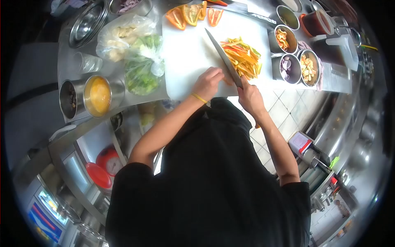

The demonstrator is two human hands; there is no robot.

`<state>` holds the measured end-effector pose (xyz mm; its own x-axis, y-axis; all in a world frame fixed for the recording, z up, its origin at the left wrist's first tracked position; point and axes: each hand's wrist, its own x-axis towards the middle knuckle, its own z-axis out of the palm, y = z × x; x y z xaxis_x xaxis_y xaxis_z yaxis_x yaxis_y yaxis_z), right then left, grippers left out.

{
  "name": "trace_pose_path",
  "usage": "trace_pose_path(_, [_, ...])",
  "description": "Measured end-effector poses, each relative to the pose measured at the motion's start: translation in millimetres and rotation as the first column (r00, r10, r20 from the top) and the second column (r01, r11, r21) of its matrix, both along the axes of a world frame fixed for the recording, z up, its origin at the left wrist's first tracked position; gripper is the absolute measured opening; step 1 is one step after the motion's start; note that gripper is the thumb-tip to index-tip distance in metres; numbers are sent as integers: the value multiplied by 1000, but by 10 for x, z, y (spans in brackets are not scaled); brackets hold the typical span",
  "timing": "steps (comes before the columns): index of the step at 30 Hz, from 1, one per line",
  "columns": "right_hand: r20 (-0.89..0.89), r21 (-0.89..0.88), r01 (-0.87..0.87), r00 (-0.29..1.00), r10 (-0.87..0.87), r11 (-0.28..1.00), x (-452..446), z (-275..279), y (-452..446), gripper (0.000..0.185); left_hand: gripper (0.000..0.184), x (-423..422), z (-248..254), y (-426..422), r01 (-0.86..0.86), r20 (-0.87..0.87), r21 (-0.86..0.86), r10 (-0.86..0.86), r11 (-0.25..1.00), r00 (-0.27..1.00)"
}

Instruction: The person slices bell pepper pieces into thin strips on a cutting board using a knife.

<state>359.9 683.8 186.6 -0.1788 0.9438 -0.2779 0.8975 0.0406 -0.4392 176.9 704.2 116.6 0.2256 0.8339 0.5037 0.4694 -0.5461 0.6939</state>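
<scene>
My right hand (251, 99) grips the handle of a long kitchen knife (224, 57), whose blade points away across the white cutting board (181, 66). On the blade's right lies a heap of yellow, orange and red bell pepper strips (243, 57). My left hand (207, 84), a yellow band at its wrist, is closed with curled fingers on the board left of the blade. A small orange-brown patch shows by its fingertips; what they hold is unclear. Cut bell pepper pieces (191, 15) lie at the board's far edge.
Left of the board sit plastic bags of leafy greens (142, 68) and pale pieces (123, 37), plus a metal container of yellow-orange liquid (98, 95). Metal containers with chopped purple onion (288, 68) and other pieces stand right. Another knife (257, 17) lies across the far right corner.
</scene>
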Motion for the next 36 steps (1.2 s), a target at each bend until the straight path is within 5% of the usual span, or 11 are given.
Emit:
trace_pose_path(4, [-95,83,17,995,-9,996,137,211,-60,34,15,273,82,51,-82,103,-225,107,971,989])
trace_pose_path(7, [-155,165,76,987,-50,983,281,228,-97,38,18,214,648,-141,-56,185,-97,73,994,980])
trace_pose_path(13, [-178,149,63,983,-35,987,468,201,-26,41,22,236,978,82,102,-141,-107,-117,989,983])
trace_pose_path(19, [-183,138,25,983,1,990,684,181,35,43,19,322,960,278,58,-261,-141,-93,988,961])
trace_pose_path(22, [-227,113,-21,973,46,993,744,201,63,43,22,373,918,384,145,-355,-338,-268,930,896])
trace_pose_path(29, [-357,-33,-273,902,244,961,738,196,-54,46,21,343,771,751,111,-313,-304,-210,946,926])
trace_pose_path(31, [-385,-107,-335,882,272,936,730,259,-72,44,21,233,821,1082,-228,-335,-459,71,858,940])
trace_pose_path(33, [-360,-134,-356,887,289,925,731,253,-56,40,21,54,656,1486,-324,-443,-224,200,919,874])
trace_pose_path(36, [-322,-164,-386,891,321,908,696,174,-82,34,21,123,612,1885,-443,-644,-249,195,861,740])
